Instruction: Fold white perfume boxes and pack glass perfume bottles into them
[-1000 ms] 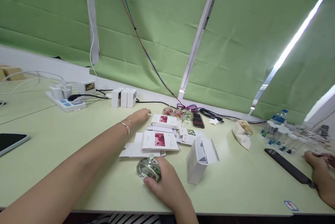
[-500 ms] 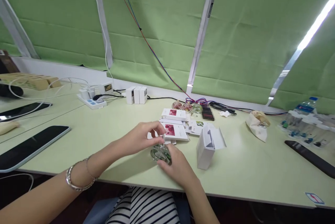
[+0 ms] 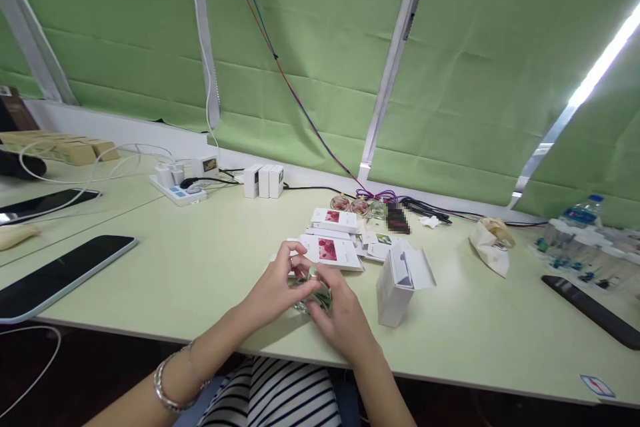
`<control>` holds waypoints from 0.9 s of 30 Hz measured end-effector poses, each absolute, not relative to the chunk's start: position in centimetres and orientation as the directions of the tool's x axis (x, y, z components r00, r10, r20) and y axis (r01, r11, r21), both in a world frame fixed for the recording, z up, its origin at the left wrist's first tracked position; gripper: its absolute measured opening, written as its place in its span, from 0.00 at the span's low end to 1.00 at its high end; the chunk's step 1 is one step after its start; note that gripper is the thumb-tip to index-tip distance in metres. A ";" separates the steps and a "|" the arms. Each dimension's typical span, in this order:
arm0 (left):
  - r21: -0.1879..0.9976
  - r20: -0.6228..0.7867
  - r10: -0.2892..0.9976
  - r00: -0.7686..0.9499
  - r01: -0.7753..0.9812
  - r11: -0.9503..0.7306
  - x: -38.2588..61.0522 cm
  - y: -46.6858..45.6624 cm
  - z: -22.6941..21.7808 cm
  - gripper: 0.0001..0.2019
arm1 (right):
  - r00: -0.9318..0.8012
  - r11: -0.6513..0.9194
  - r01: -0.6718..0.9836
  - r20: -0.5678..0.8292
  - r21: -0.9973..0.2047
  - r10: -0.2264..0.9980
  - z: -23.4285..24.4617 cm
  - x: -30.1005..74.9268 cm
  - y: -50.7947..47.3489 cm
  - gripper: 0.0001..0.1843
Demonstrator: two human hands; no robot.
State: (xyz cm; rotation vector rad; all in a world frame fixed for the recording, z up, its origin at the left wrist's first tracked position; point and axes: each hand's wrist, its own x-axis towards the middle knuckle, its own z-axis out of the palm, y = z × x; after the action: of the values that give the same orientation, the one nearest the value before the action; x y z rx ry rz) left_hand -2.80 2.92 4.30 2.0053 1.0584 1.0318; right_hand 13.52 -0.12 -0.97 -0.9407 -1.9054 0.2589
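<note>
A round clear glass bottle [image 3: 314,292] with a silver cap and green inside is held low over the pale green table [image 3: 210,260] near its front edge. My left hand [image 3: 278,287] is closed round its left side, fingers curled over the top. My right hand [image 3: 343,315] grips it from the right and below. An open white carton [image 3: 400,284] stands upright just right of my hands. Flat white cartons with pink pictures [image 3: 330,248] lie just beyond the bottle.
Three small round bottles [image 3: 358,204] sit by cables at the back. Three white boxes [image 3: 264,180] and a power strip [image 3: 177,192] stand at the back left. A dark tablet [image 3: 55,275] lies at the left, a crumpled paper bag [image 3: 487,239] and water bottles [image 3: 580,235] at the right.
My left hand came back from the far cartons and closed on the bottle with the right hand. The bottle has left the table and come toward me. The view has turned left.
</note>
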 end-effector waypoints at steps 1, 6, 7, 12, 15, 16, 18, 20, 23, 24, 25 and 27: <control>0.818 0.337 0.879 0.338 0.357 -0.451 -2.6 2.8 4.1 0.18 | -0.255 0.680 0.504 0.661 -0.532 0.706 -0.8 13.5 -0.1 0.34; 0.877 0.291 0.914 0.281 0.304 -0.373 -2.5 2.0 2.9 0.20 | -0.266 0.653 0.558 0.636 -0.512 0.725 0.0 13.2 -0.3 0.30; 0.876 0.286 0.912 0.294 0.307 -0.373 -2.8 1.8 2.5 0.21 | -0.267 0.650 0.573 0.637 -0.498 0.723 0.1 13.0 -0.3 0.28; 0.849 0.390 0.903 0.182 0.308 -0.429 -5.4 0.6 0.2 0.20 | -0.276 0.631 0.696 0.685 -0.341 0.675 1.7 13.3 -1.6 0.23; 0.852 0.386 0.907 0.169 0.312 -0.421 -5.7 0.0 0.1 0.15 | -0.077 0.612 0.706 0.820 -0.356 0.567 4.2 14.7 -3.6 0.23; 0.848 0.376 0.901 0.216 0.311 -0.428 -5.2 -0.2 0.4 0.15 | 0.061 0.601 0.699 0.869 -0.388 0.491 5.3 15.4 -4.4 0.24; 0.845 0.357 0.866 0.350 0.273 -0.459 -3.1 -0.3 1.4 0.19 | 0.402 0.564 0.699 0.894 -0.439 0.199 7.3 16.9 -5.7 0.30; 0.864 0.321 0.814 0.483 0.203 -0.461 0.1 0.1 2.4 0.28 | 0.551 0.505 0.727 0.834 -0.465 -0.025 8.9 18.5 -6.5 0.32; 0.904 0.261 0.764 0.590 0.128 -0.408 5.4 1.6 3.4 0.49 | 0.652 0.453 0.691 0.756 -0.564 -0.054 9.6 20.4 -6.4 0.32; 0.909 0.247 0.750 0.613 0.121 -0.398 6.8 2.2 3.7 0.53 | 0.685 0.449 0.658 0.728 -0.604 -0.025 9.4 20.8 -6.2 0.32; 0.911 0.240 0.739 0.630 0.116 -0.395 7.9 2.7 3.8 0.56 | 0.715 0.451 0.620 0.699 -0.642 0.011 9.2 21.1 -5.9 0.32; 0.909 0.244 0.723 0.647 0.106 -0.402 9.2 3.1 4.1 0.56 | 0.751 0.466 0.543 0.652 -0.699 0.104 8.6 21.3 -5.2 0.33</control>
State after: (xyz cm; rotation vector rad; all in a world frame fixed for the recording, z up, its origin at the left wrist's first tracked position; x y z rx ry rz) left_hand 9.16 3.14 4.07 1.8871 0.6555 0.7904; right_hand 21.31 -5.17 8.55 -1.0713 -0.6986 -0.2976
